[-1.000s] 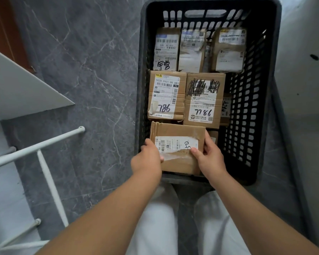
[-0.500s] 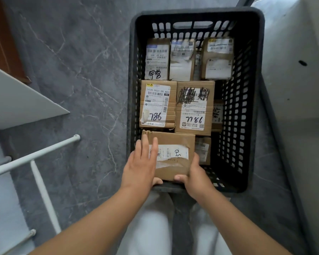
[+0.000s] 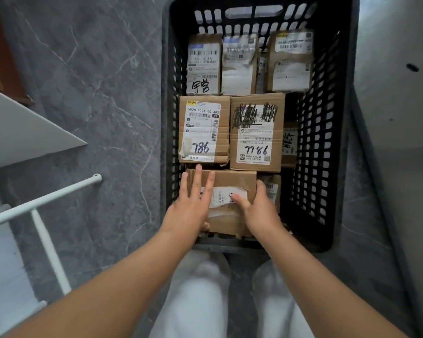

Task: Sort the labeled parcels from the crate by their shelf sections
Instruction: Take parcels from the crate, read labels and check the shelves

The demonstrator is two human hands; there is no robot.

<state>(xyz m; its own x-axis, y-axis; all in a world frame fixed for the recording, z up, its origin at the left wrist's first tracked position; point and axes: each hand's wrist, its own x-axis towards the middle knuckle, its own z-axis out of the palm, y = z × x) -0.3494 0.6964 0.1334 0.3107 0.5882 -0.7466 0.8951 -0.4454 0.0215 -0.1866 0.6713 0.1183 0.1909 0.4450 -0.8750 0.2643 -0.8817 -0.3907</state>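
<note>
The brown cardboard parcel [image 3: 232, 181], its white label torn and unreadable, lies at the crate's [image 3: 327, 142] near end. The left hand [image 3: 191, 208] rests flat on top, fingers straight, while the right hand [image 3: 260, 211] grips its right edge. Just beyond it in the crate lie the 786 box [image 3: 204, 130] and the 7786 box [image 3: 256, 132], their numbers handwritten.

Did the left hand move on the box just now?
Yes. The left hand has slid forward across the top of the nearest parcel. Its fingers now lie flat and reach almost to the parcel marked 786.
</note>
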